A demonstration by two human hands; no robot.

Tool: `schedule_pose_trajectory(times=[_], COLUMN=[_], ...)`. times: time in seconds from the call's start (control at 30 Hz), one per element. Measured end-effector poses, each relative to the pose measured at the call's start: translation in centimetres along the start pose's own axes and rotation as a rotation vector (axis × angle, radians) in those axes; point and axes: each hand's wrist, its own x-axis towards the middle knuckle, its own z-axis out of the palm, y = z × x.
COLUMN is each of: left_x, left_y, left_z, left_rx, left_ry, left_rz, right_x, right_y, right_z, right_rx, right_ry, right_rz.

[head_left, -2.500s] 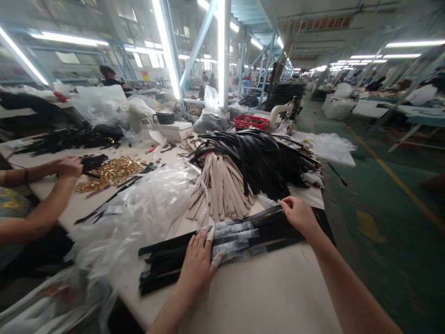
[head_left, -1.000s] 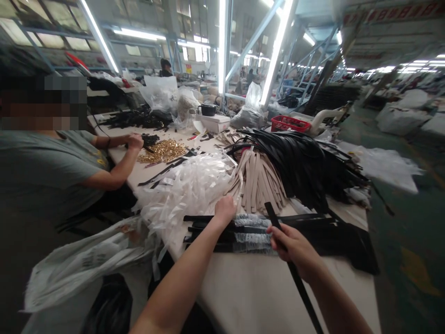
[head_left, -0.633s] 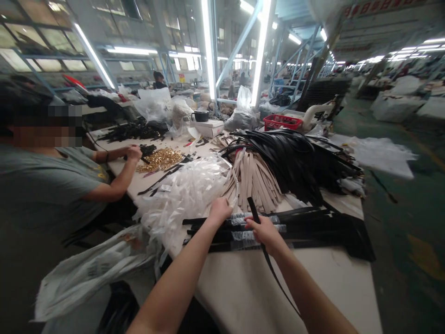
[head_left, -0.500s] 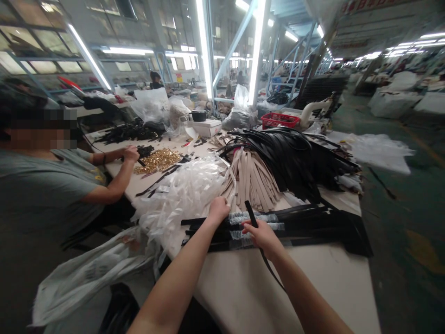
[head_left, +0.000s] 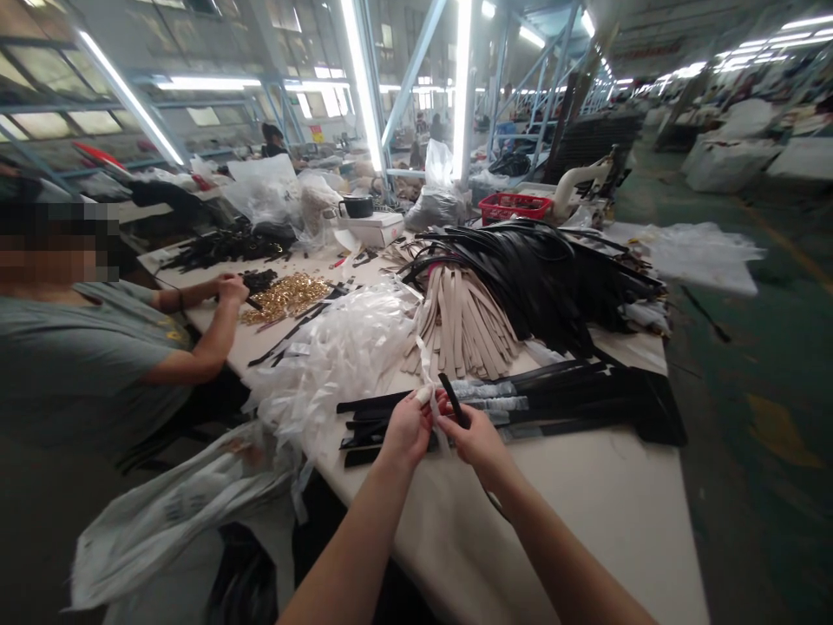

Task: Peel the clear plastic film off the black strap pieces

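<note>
My right hand [head_left: 480, 444] is closed around a narrow black strap [head_left: 450, 395], whose end points up and away above the fingers. Pinched in my left hand [head_left: 404, 432] is a thin white plastic strip [head_left: 426, 358] that runs up toward the beige straps [head_left: 459, 323]. The strip also hangs down between the two hands, near the right fingertips; whether those touch it I cannot tell. Both hands are close together over the table's front part. Just behind them lie black strap bundles [head_left: 566, 386] with clear plastic wrapped around their middles.
A heap of white plastic strips [head_left: 344, 338] lies left of the beige straps. Black straps [head_left: 540, 278] pile up behind. At left a co-worker [head_left: 71, 347] sits by gold metal pieces [head_left: 286, 298]. A red basket [head_left: 514, 207] stands at the back; a white sack [head_left: 169, 512] hangs at front left.
My left hand has drawn back toward me, pulling a white strip out from the pile's edge. My right hand, with the black strap, has come in beside it. The view has shifted slightly.
</note>
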Motion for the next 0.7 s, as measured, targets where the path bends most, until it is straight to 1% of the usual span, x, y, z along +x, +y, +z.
schedule_pose_trajectory(times=[0.13, 0.2, 0.27, 0.33, 0.4, 0.47, 0.57, 0.63, 0.7], left_x=[0.2, 0.0, -0.8, -2.1, -3.7, -5.1, -6.1, -6.1, -6.1], left_y=[0.1, 0.2, -0.2, -1.0, -2.2, -3.4, -4.7, -5.2, -5.5], left_z=[0.2, 0.0, -0.7, -1.6, -2.4, -2.8, -2.7, -2.4, -2.2], left_rx=[-0.082, -0.081, -0.053, 0.065, 0.233, 0.351, 0.351, 0.292, 0.224], left_ry=[0.066, 0.087, 0.114, 0.128, 0.105, 0.053, 0.009, 0.003, 0.002], left_rz=[0.051, 0.071, 0.077, 0.084, 0.080, 0.044, -0.033, -0.073, -0.099], right_x=[-1.1, -1.6, -2.1, -2.7, -3.4, -4.3, -5.8, -6.6, -7.3], right_y=[1.0, 1.4, 1.6, 1.6, 1.7, 1.8, 2.3, 2.7, 3.1], right_z=[0.4, 0.4, 0.2, -0.2, -0.5, -0.6, -0.6, -0.5, -0.3], right_rx=[-0.060, -0.103, -0.160, -0.231, -0.309, -0.379, -0.599, -0.775, -0.865], right_ry=[-0.017, 0.004, 0.045, 0.081, 0.106, 0.127, 0.130, 0.109, 0.099], right_rz=[-0.016, -0.021, -0.039, -0.061, -0.075, -0.082, -0.109, -0.121, -0.113])
